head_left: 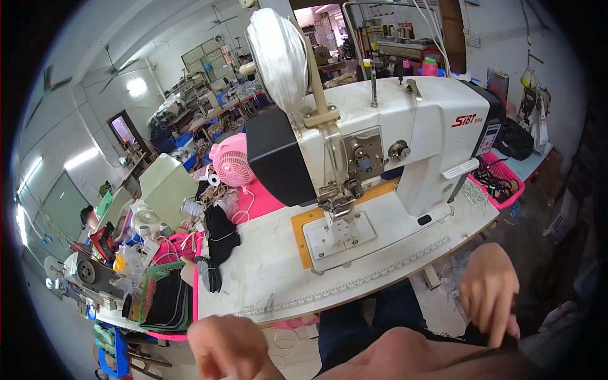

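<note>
A white industrial sewing machine [437, 114] stands on a white table [266, 266] in front of me. My left hand [229, 345] hangs just off the table's near edge at the lower left. It is blurred and its fingers curl downward, so whether they hold anything does not show. Beyond the table's right front edge is my right hand [489, 290], fingers bent down and drawn together beside dark material at the lower right. What they grip, if anything, is hidden. Neither hand touches the machine.
White strands [275, 57] hang at the machine's head. A pink fan [231, 159] and black fabric pieces [220, 234] are at the left. A green basket [166, 297] of dark pieces stands farther left. Cords fill a pink basket [506, 199] at the right. A ruler strip [354, 278] runs along the front edge.
</note>
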A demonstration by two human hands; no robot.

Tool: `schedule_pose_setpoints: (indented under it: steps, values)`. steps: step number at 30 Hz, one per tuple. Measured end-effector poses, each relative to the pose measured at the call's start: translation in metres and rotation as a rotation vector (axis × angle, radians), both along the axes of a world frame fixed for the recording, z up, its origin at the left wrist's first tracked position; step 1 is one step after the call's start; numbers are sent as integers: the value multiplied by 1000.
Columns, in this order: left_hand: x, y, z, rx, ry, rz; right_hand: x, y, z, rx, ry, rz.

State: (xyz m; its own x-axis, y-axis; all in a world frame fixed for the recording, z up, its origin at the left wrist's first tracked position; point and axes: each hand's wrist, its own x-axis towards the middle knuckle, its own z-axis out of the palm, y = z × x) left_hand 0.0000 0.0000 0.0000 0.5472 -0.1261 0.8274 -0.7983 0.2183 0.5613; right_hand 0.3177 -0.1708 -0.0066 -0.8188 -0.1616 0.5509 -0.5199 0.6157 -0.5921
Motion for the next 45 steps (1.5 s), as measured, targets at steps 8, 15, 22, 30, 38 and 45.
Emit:
schedule_pose_setpoints:
  steps: [8,15,22,30,38,45]
  values:
    - [-2,-42,57,256,62,460,44,20,-76,-529,595,-500]
    - [-4,-48,15,474,-1143,789,85,41,-117,-838,551,-760]
    - [7,-5,-38,205,-1249,1601,77,78,-144,-1113,429,-1178]
    - [152,97,-152,195,432,1641,71,69,-198,-858,271,-1797]
    - [228,116,-164,303,273,1664,100,17,-183,-891,350,-2123]
    - [205,124,-160,292,415,1530,200,-7,-79,327,993,-2451]
